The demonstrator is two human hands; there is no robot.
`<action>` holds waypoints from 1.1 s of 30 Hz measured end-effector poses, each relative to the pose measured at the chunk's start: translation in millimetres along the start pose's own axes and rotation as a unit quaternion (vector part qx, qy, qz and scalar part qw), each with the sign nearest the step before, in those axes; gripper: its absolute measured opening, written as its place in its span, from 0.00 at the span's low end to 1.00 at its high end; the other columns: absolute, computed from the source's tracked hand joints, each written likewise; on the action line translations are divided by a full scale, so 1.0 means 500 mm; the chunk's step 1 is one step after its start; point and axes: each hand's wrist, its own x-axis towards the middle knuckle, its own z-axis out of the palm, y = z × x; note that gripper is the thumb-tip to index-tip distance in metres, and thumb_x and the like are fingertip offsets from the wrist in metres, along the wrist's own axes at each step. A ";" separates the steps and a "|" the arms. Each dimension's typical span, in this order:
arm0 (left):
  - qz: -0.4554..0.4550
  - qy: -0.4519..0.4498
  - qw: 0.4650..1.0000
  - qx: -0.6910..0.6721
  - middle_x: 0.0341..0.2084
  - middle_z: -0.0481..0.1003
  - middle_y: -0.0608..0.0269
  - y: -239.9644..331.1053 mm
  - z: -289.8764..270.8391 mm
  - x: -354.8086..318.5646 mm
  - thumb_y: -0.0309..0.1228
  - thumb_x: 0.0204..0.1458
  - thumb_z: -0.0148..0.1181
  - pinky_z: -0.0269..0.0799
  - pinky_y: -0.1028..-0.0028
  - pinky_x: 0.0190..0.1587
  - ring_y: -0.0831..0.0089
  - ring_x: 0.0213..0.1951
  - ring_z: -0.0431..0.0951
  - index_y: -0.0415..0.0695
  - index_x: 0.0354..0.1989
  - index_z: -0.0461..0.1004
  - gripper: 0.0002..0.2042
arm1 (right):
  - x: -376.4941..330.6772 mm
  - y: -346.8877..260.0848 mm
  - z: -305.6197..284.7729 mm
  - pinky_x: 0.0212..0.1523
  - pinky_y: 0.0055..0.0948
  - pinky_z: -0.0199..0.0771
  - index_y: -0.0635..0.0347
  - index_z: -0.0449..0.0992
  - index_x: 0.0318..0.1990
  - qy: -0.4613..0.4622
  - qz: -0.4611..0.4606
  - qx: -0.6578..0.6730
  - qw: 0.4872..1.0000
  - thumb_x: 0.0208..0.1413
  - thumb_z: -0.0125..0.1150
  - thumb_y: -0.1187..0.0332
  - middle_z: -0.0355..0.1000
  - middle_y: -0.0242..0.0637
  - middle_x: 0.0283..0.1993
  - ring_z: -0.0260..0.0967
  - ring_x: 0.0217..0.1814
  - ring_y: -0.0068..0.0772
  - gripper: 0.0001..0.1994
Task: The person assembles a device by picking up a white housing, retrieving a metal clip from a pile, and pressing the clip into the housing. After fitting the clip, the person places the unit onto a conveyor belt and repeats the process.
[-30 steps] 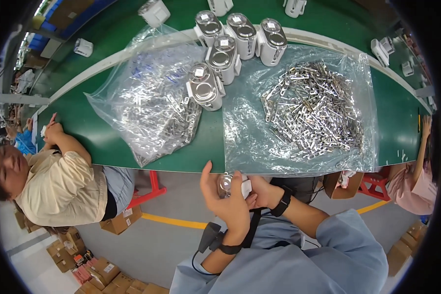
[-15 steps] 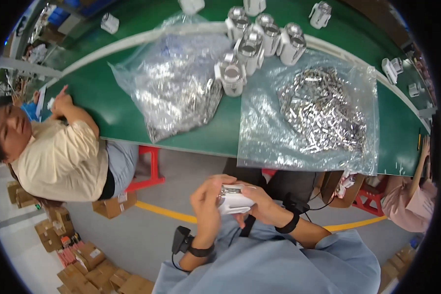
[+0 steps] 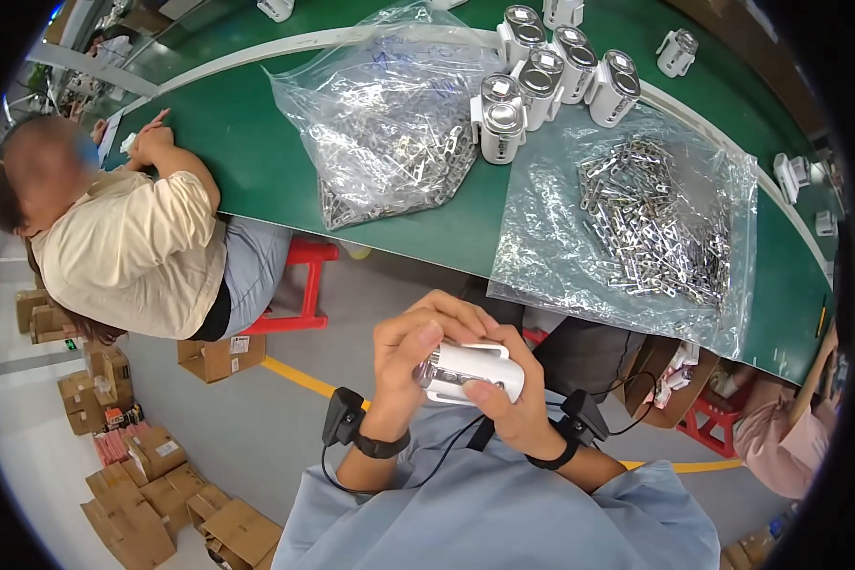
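White two-domed housing point(image 3: 470, 366): lay on its side in both hands, above the floor and near of the green tabletop point(image 3: 247, 142), domed end to the left
Left hand point(image 3: 399, 356): gripped the domed end, its fingers bent along the far side and the thumb close over the top
Right hand point(image 3: 524, 408): was wrapped round the right end, its thumb pressed on the near face, by a silvery strip point(image 3: 454, 377)
Work on this housing: seemed under way, though whether any part was fully seated could not be told
Standing housings point(image 3: 501, 119): five were grouped upright at the far middle, between the two plastic bags; their finish could not be judged
Loose slotted metal pieces point(image 3: 655, 218): lay in a large heap on the flattened bag point(image 3: 541, 237) to the right, so plenty appeared left
Filled clear bag point(image 3: 380, 123): sat left of the group, bulging with similar metal pieces
Far side: more white housings point(image 3: 677, 52) were spread beyond the pale rail point(image 3: 228, 68)
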 end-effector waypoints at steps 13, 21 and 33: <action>-0.135 0.232 0.937 0.224 0.49 0.72 0.45 -0.097 0.052 0.060 0.25 0.58 0.50 0.70 0.73 0.50 0.68 0.45 0.75 0.46 0.69 0.52 0.29 | 0.069 0.187 -0.090 0.16 0.20 0.50 0.53 0.75 0.41 0.010 0.444 0.412 0.796 0.62 0.38 0.46 0.72 0.29 0.34 0.62 0.23 0.21 0.23; -0.116 0.414 0.845 0.317 0.35 0.73 0.62 -0.129 0.094 0.068 0.24 0.60 0.46 0.63 0.84 0.35 0.84 0.32 0.69 0.43 0.63 0.63 0.21 | 0.107 0.176 -0.102 0.14 0.18 0.47 0.55 0.74 0.43 0.009 0.602 0.457 0.655 0.65 0.38 0.48 0.68 0.30 0.26 0.52 0.16 0.17 0.22; -0.166 0.201 0.905 0.335 0.39 0.72 0.55 -0.057 0.045 0.081 0.30 0.63 0.50 0.75 0.74 0.37 0.72 0.34 0.76 0.40 0.65 0.59 0.22 | 0.015 0.077 -0.162 0.63 0.35 0.62 0.62 0.56 0.70 -0.148 0.436 0.513 0.724 0.54 0.65 0.52 0.64 0.40 0.65 0.63 0.64 0.33 0.41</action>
